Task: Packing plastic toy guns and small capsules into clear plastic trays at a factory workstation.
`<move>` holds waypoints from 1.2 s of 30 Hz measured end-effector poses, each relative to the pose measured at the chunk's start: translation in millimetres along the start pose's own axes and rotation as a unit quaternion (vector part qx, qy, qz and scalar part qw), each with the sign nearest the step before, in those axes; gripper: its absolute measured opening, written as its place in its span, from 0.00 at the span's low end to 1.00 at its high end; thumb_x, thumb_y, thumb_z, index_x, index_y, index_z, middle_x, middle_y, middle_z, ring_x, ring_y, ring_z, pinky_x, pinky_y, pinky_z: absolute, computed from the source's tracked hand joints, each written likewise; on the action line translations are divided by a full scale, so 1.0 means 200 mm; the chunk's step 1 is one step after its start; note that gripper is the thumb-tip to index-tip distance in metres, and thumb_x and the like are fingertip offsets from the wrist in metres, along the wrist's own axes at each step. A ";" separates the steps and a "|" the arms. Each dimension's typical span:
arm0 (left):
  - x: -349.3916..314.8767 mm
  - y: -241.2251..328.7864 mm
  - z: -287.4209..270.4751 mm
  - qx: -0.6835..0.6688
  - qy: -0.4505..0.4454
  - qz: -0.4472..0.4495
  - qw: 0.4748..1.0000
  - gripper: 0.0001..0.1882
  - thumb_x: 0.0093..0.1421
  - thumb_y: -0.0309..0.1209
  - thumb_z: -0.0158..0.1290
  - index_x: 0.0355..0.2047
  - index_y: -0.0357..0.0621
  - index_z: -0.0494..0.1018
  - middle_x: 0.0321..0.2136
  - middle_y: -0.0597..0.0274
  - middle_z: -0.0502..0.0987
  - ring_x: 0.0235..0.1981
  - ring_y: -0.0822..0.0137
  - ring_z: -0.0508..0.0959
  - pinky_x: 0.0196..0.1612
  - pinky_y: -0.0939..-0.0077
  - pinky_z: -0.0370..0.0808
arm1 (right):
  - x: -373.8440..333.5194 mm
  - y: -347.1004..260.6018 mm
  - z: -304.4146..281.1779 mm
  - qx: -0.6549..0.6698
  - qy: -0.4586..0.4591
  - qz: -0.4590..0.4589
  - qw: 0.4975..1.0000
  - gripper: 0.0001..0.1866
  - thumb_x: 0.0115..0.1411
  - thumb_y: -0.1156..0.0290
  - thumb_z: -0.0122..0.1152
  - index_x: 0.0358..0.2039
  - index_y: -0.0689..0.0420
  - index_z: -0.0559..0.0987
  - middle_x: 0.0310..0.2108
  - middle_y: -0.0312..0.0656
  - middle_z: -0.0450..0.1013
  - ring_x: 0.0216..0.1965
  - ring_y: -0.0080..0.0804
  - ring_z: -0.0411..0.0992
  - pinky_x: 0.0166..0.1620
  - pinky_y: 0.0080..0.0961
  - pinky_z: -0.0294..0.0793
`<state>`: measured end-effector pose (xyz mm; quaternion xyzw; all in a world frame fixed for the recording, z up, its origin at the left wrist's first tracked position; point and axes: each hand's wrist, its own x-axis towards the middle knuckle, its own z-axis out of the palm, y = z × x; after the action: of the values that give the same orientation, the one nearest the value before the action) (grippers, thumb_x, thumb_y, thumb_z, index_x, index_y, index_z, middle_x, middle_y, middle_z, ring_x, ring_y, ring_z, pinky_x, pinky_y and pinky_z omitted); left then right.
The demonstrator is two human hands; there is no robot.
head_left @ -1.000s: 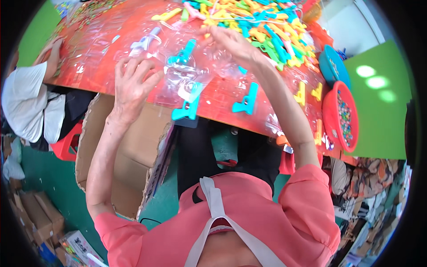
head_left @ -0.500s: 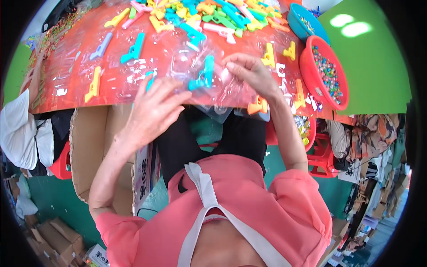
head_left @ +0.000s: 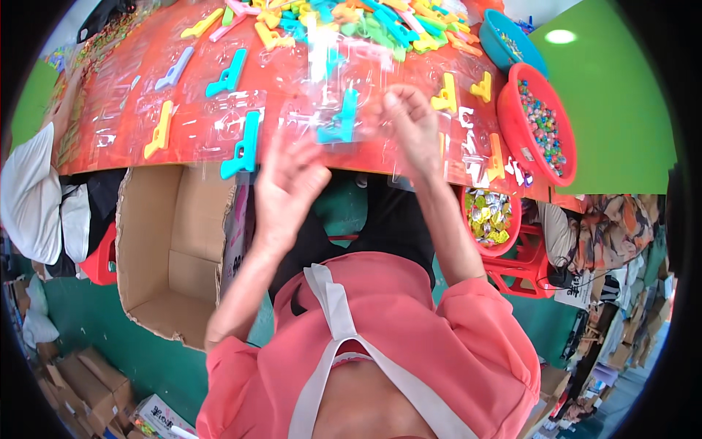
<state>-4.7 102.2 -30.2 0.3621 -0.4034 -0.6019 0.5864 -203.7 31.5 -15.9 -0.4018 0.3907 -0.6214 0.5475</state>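
Note:
A teal toy gun (head_left: 349, 115) lies at the table's near middle, in or under clear plastic packaging (head_left: 322, 51) that glares brightly. My left hand (head_left: 287, 179) is at its left near the table edge, thumb apart from blurred fingers; I see nothing in it. To the right of the toy gun, my right hand (head_left: 413, 124) has thumb and fingers pinched together at the packaging's edge; motion blurs the exact contact. Another teal toy gun (head_left: 243, 150) sits left of my left hand, at the table edge, and a yellow toy gun (head_left: 159, 130) lies farther left.
Loose toy guns (head_left: 365, 18) in several colours heap up at the far side of the red table (head_left: 110, 150). A red basin (head_left: 508, 117) of small colourful pieces and a blue basin (head_left: 491, 40) stand right. An open cardboard box (head_left: 150, 241) is below left.
My left hand has moved right, uncovering the teal toy gun at the table edge. My right hand has shifted slightly. The clear packaging has moved and catches more light.

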 end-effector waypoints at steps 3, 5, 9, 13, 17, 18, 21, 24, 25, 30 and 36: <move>-0.04 -0.15 0.10 -0.086 0.001 0.003 0.996 0.42 0.64 0.31 0.56 0.71 0.45 0.43 0.64 0.47 0.61 0.63 0.57 0.65 0.63 0.59 0.66 | -0.15 0.08 0.14 0.050 -0.012 0.028 0.998 0.06 0.65 0.73 0.59 0.40 0.58 0.74 0.34 0.36 0.76 0.34 0.18 0.73 0.35 0.16 0.72; -0.01 -0.09 0.14 -0.107 0.068 0.048 0.991 0.34 0.70 0.38 0.47 0.70 0.44 0.46 0.64 0.49 0.60 0.63 0.57 0.65 0.62 0.55 0.67 | -0.22 0.12 0.18 -0.041 -0.088 0.027 0.995 0.05 0.64 0.74 0.60 0.38 0.59 0.74 0.32 0.33 0.74 0.37 0.19 0.73 0.41 0.16 0.72; 0.11 0.08 -0.06 -0.147 0.149 0.102 0.973 0.23 0.70 0.36 0.47 0.63 0.44 0.60 0.48 0.47 0.75 0.48 0.56 0.79 0.45 0.59 0.83 | 0.05 -0.03 0.08 -0.272 -0.317 0.003 0.908 0.06 0.63 0.72 0.61 0.36 0.61 0.80 0.34 0.30 0.75 0.38 0.16 0.71 0.44 0.20 0.72; 0.12 0.16 -0.26 -0.080 0.156 0.081 0.981 0.20 0.70 0.33 0.47 0.60 0.43 0.64 0.37 0.51 0.79 0.34 0.61 0.83 0.31 0.67 0.84 | 0.62 -0.01 -0.11 -0.591 -0.092 -0.226 0.769 0.12 0.59 0.68 0.64 0.41 0.60 0.81 0.37 0.44 0.79 0.39 0.35 0.77 0.43 0.31 0.75; 0.14 0.07 -0.24 -0.057 0.110 0.004 0.992 0.21 0.69 0.29 0.47 0.61 0.39 0.64 0.25 0.62 0.75 0.29 0.68 0.80 0.30 0.64 0.85 | 0.99 0.21 -0.35 -0.727 -0.120 -0.286 0.613 0.20 0.53 0.60 0.69 0.44 0.55 0.80 0.40 0.48 0.76 0.44 0.47 0.74 0.46 0.43 0.74; 0.13 0.08 -0.22 -0.072 0.100 -0.016 0.992 0.22 0.69 0.29 0.47 0.61 0.39 0.64 0.24 0.64 0.74 0.28 0.70 0.79 0.31 0.63 0.86 | 1.03 0.22 -0.33 -0.721 -0.127 -0.302 0.611 0.20 0.53 0.60 0.69 0.44 0.55 0.80 0.40 0.48 0.76 0.44 0.48 0.74 0.46 0.43 0.74; 0.17 0.06 -0.24 -0.024 0.059 -0.062 0.996 0.23 0.69 0.32 0.48 0.62 0.38 0.62 0.22 0.63 0.74 0.38 0.53 0.83 0.34 0.56 0.86 | 1.08 0.17 -0.30 -0.686 -0.150 -0.255 0.665 0.23 0.51 0.59 0.71 0.45 0.55 0.80 0.40 0.47 0.77 0.43 0.44 0.75 0.45 0.38 0.75; 0.23 0.11 -0.21 -0.013 0.016 -0.114 0.993 0.24 0.68 0.32 0.49 0.63 0.37 0.61 0.21 0.63 0.73 0.38 0.52 0.83 0.34 0.59 0.86 | 0.95 -0.07 -0.18 -0.531 -0.203 -0.225 0.791 0.22 0.52 0.60 0.71 0.46 0.57 0.81 0.37 0.41 0.78 0.40 0.32 0.76 0.44 0.28 0.76; 0.25 0.08 -0.24 -0.009 0.011 -0.111 0.994 0.25 0.68 0.33 0.49 0.63 0.37 0.62 0.21 0.64 0.73 0.38 0.52 0.84 0.33 0.60 0.86 | 0.84 -0.13 -0.10 -0.485 -0.222 -0.230 0.814 0.22 0.52 0.61 0.71 0.45 0.58 0.81 0.37 0.40 0.78 0.39 0.29 0.75 0.43 0.26 0.76; 0.28 0.09 -0.16 -0.005 -0.071 -0.135 0.988 0.25 0.69 0.34 0.48 0.63 0.38 0.61 0.22 0.64 0.73 0.38 0.54 0.83 0.34 0.60 0.86 | 0.35 -0.16 0.01 -0.489 -0.390 -0.284 0.726 0.24 0.54 0.58 0.71 0.46 0.60 0.76 0.42 0.42 0.72 0.43 0.36 0.73 0.45 0.31 0.75; 0.19 0.07 -0.13 -0.035 -0.121 -0.174 0.977 0.25 0.70 0.33 0.47 0.63 0.35 0.60 0.31 0.54 0.78 0.37 0.54 0.83 0.34 0.56 0.86 | 0.06 -0.15 -0.05 -0.458 -0.300 -0.288 0.785 0.22 0.51 0.60 0.73 0.38 0.62 0.77 0.35 0.45 0.67 0.38 0.43 0.71 0.39 0.38 0.73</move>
<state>23.6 63.4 -26.1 0.3305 -0.3808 -0.7477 0.4320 -224.4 22.0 8.5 -0.8659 0.3112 -0.3460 0.1837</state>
